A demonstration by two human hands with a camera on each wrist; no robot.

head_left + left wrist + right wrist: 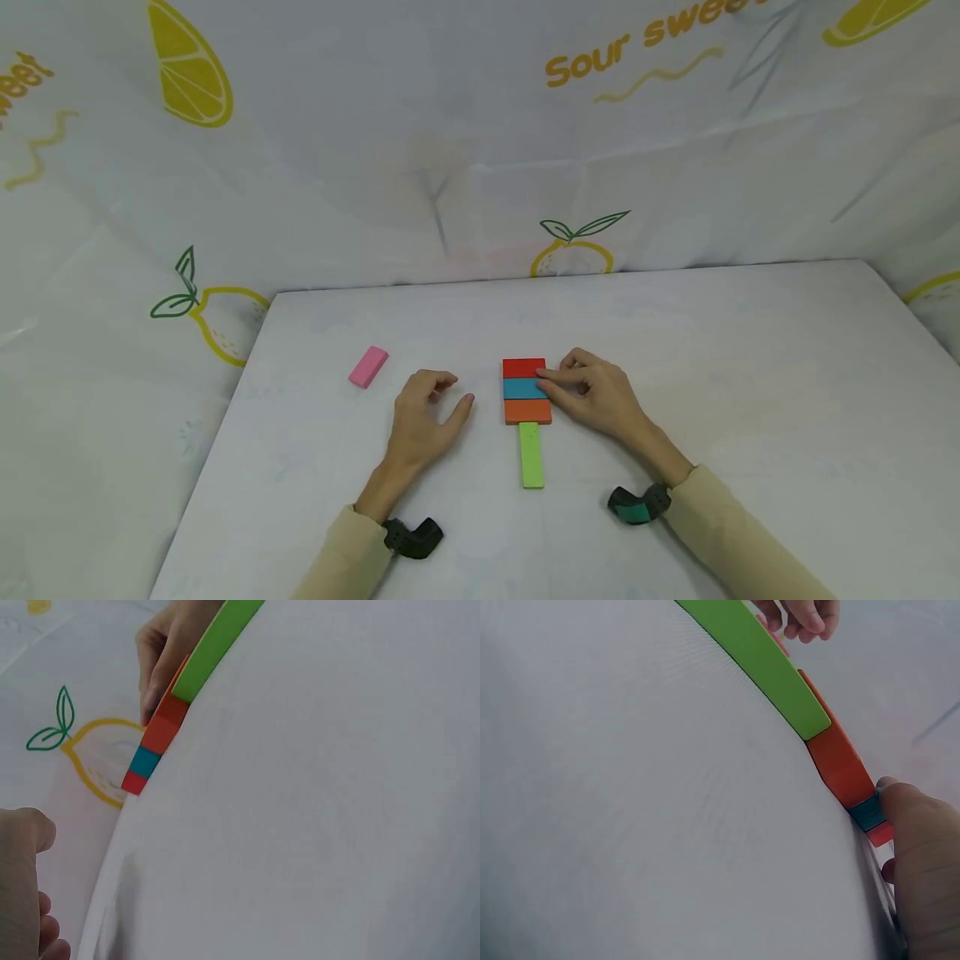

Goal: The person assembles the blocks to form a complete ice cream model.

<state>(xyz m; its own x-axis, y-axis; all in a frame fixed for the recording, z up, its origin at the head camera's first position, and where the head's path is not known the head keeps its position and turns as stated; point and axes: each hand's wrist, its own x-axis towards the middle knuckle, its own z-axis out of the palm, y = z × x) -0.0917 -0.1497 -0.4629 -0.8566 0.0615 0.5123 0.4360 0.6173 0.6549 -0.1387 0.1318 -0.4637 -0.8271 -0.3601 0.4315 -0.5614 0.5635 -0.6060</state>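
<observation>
Red (524, 367), blue (523, 388) and orange (527, 411) rectangular blocks lie side by side, long edges together. A light green block (531, 455) runs from the orange one's near edge toward the person, like a stem. At the right ends of the red and blue blocks is the right hand (603, 400), its index fingertip at the red one and thumb tip at the blue one. In the right wrist view the thumb (919, 825) covers part of the blue block's end. Left of the row, the left hand (422, 421) holds nothing, thumb and fingers apart.
A pink block (368, 367) lies by itself toward the table's left side. The white-covered table (712, 350) ends at a back edge, behind which hangs a white sheet (337, 167) printed with lemons. Each wrist wears a small black camera (413, 538).
</observation>
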